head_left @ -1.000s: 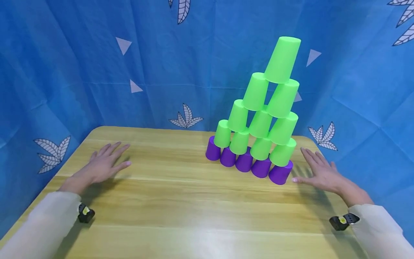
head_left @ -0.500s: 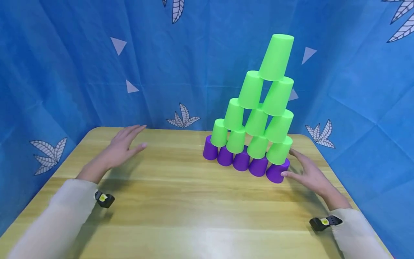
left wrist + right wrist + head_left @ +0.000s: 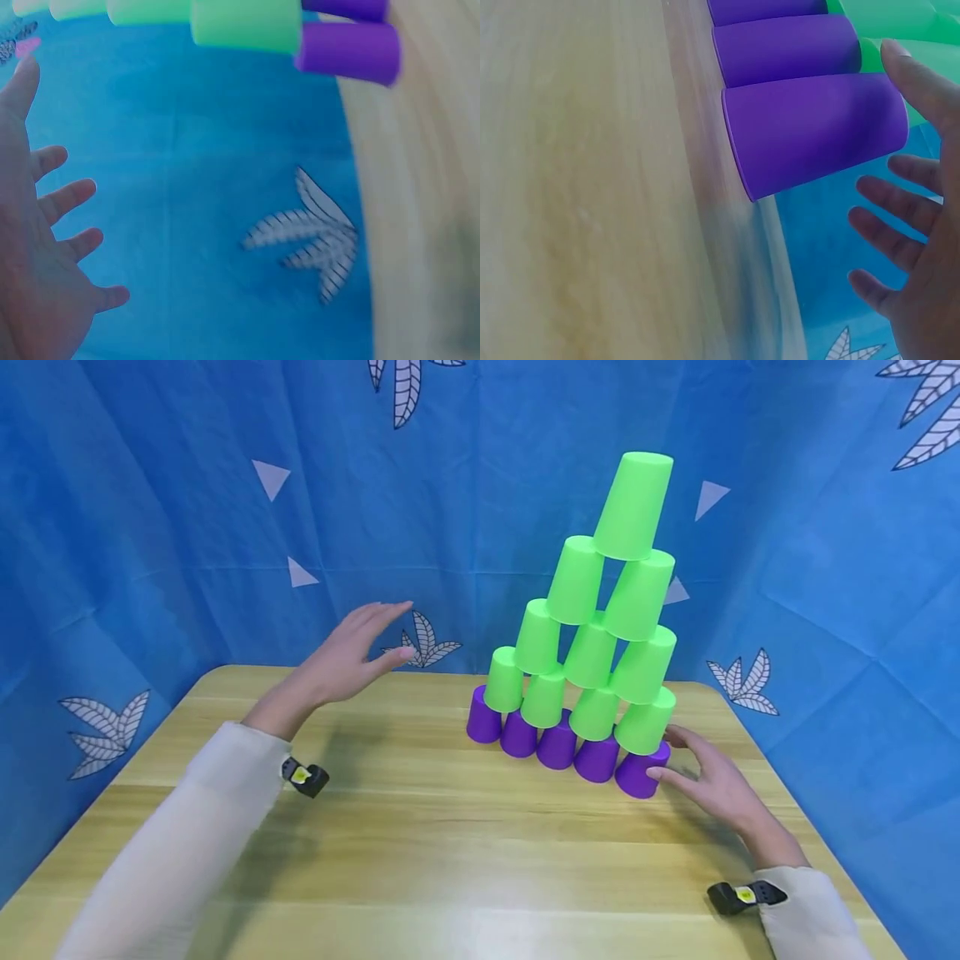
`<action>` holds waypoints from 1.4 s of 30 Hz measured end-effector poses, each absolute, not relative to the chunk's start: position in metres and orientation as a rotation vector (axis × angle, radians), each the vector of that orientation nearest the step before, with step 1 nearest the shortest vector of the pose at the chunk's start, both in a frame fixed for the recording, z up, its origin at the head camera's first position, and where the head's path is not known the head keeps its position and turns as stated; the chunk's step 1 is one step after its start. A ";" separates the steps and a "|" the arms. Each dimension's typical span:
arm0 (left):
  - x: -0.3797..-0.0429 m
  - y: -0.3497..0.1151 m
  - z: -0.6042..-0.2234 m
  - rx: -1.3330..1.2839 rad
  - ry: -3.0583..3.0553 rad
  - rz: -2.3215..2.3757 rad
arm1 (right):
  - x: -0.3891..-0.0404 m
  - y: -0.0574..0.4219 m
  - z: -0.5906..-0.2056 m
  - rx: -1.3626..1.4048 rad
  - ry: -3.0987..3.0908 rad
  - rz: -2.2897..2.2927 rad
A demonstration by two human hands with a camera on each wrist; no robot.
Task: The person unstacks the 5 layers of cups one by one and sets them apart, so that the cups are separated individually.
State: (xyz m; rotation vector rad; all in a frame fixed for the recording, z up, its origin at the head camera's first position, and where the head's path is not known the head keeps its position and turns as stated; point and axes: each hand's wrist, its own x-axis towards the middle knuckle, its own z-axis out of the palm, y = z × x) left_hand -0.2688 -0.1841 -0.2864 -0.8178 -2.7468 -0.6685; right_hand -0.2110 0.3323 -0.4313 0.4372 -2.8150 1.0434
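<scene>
A pyramid of upside-down cups stands on the right half of the table in the head view. Its bottom row is purple; several rows of green cups rise above it to a single green cup (image 3: 635,506) at the top. My right hand (image 3: 716,785) is beside the rightmost purple cup (image 3: 636,777), its thumb overlapping the cup's near side. In the right wrist view the fingers (image 3: 896,206) of that hand are spread and not curled round the purple cup (image 3: 814,135). My left hand (image 3: 337,660) is raised over the table, left of the pyramid, with fingers extended and holding nothing.
The wooden table (image 3: 420,843) backs onto a blue curtain (image 3: 375,493) printed with leaves and triangles, which also runs along the right side. Each wrist wears a black strapped camera, one (image 3: 306,777) on the left and another (image 3: 738,897) on the right.
My left hand has risen and moved right toward the pyramid. My right hand has moved left, up to the rightmost purple cup. The cups keep their arrangement; the head view has shifted slightly.
</scene>
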 end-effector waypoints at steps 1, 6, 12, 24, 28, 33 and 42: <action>-0.269 -0.178 -0.282 -0.832 -2.737 -0.670 | -0.211 0.332 -0.431 0.438 -2.817 1.040; -0.272 -0.148 -0.257 -0.874 -2.680 -0.706 | -0.212 0.328 -0.432 0.447 -2.817 1.012; -0.276 -0.115 -0.228 -0.863 -2.623 -0.705 | -0.214 0.324 -0.433 0.443 -2.855 0.974; -0.289 -0.051 -0.179 -0.805 -2.641 -0.866 | -0.211 0.327 -0.434 0.421 -2.883 0.970; -0.295 -0.030 -0.166 -0.794 -2.630 -1.014 | -0.211 0.328 -0.435 0.400 -2.895 0.962; -0.303 -0.004 -0.157 -0.797 -2.614 -1.152 | -0.212 0.328 -0.438 0.409 -2.881 0.971; -0.311 0.029 -0.153 -0.788 -2.611 -1.326 | -0.212 0.329 -0.443 0.413 -2.878 0.988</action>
